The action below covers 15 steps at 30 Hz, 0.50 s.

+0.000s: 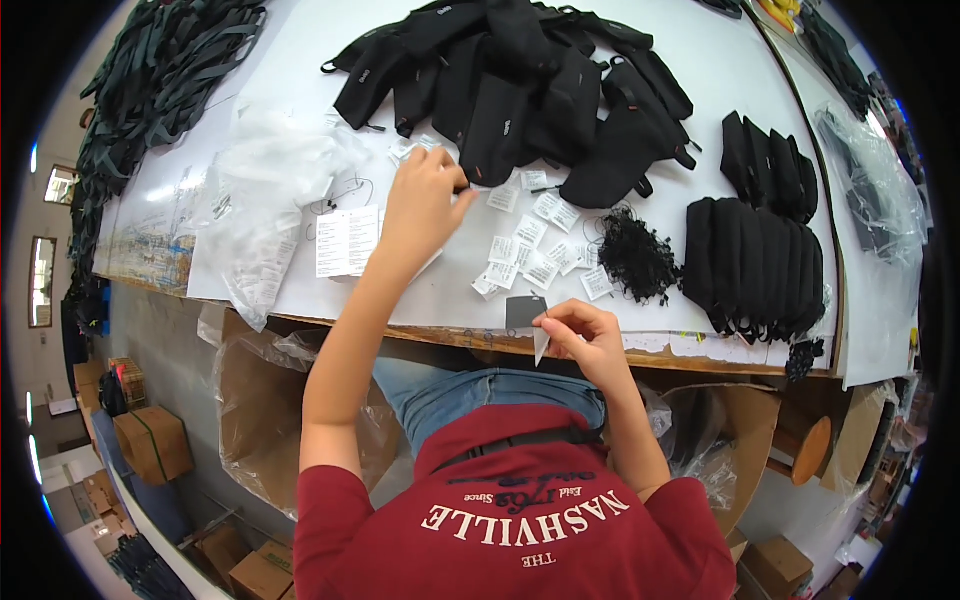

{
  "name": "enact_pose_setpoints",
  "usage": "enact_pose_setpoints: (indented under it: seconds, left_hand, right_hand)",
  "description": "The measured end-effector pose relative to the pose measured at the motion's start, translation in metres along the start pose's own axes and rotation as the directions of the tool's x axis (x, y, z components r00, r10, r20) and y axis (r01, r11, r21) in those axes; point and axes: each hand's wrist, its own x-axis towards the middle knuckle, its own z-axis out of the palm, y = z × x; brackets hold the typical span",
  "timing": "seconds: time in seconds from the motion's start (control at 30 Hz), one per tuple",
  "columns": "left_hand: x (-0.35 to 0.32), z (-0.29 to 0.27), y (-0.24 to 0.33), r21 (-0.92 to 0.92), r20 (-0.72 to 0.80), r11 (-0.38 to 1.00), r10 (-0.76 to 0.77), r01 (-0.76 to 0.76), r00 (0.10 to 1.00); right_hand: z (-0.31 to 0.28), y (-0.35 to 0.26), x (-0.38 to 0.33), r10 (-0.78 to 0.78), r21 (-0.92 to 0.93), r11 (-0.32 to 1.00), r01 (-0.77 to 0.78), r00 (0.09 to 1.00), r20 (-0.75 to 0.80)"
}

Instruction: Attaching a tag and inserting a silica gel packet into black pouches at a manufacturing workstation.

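My right hand point(588, 340), near the table's front edge, pinches a hang tag point(524, 311) with a dark grey face and a white part hanging below the fingers. My left hand point(425, 200) reaches across the table, its fingers bent and the thumb apart; I see nothing held in it. Just past its fingertips lie small white printed labels point(408, 147), partly covered by the hand. More white labels point(529, 232) are scattered between my hands. To their right sits a tangled heap of thin black strings point(636, 258). Black fabric pouches point(497, 125) are piled beyond.
A clear plastic bag point(262, 205) and white printed sheets point(346, 241) lie left of my left arm. Rows of stacked black pouches point(752, 262) stand at the right. Dark straps point(165, 75) heap at the far left. Open cartons with plastic liners point(265, 400) stand below the table edge.
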Motion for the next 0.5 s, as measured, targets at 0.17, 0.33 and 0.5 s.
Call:
enact_pose_setpoints:
  seconds: [0.17,0.33,0.5]
  left_hand:
    - [-0.045,-0.007,0.059,-0.361,0.102,0.932,0.049,-0.009,0.994]
    - [-0.076,0.007,0.072,-0.758,0.394,0.497,-0.168,0.423,0.903]
    - [-0.087,0.007,0.071,-0.708,0.562,0.398,-0.183,0.584,0.806]
  right_hand:
    - [0.006,0.01,0.008,-0.055,-0.057,0.997,0.045,0.981,-0.187]
    - [0.016,0.009,0.004,-0.234,-0.327,0.935,0.138,0.933,-0.274]
    - [0.019,0.009,0.0,-0.289,-0.501,0.853,0.147,0.932,-0.218]
